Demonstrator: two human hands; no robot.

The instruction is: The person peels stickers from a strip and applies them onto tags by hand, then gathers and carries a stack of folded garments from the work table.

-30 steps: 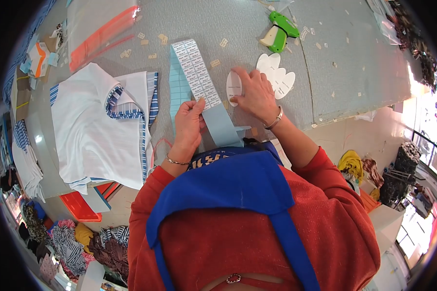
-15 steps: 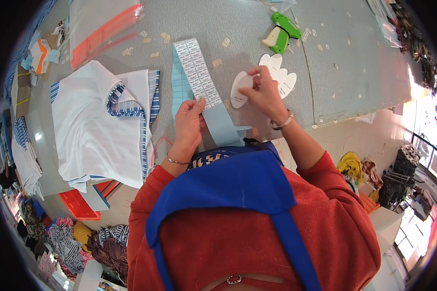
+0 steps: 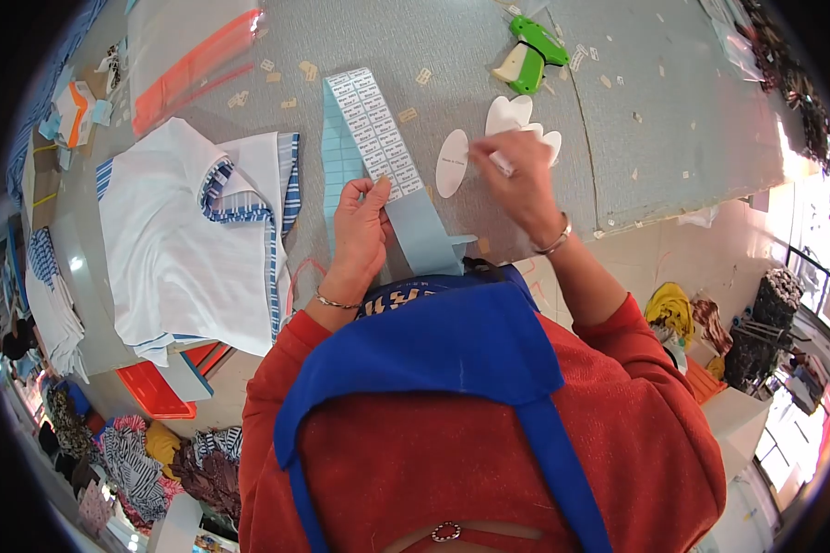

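Observation:
My left hand (image 3: 361, 230) pinches the edge of a long strip of printed stickers (image 3: 374, 129), whose bare blue backing (image 3: 420, 235) hangs toward my apron. A single white oval tag (image 3: 452, 164) with small print lies on the table, just left of my right hand. My right hand (image 3: 518, 180) is over the lower left of a fanned group of white oval tags (image 3: 507, 112) and partly covers them. Its fingers are bent and blurred, and whether anything is between them is unclear.
The grey table (image 3: 646, 138) bears a green tagging gun (image 3: 532, 55) beyond the tags. A white garment with blue striped trim (image 3: 184, 249) lies to the left. Clear plastic bags with an orange edge (image 3: 194, 69) are at the back left. Small paper labels lie scattered.
My right hand has let go of the single oval tag and moved right to the fanned tags. That tag now lies with other print showing. My left hand has stayed on the strip.

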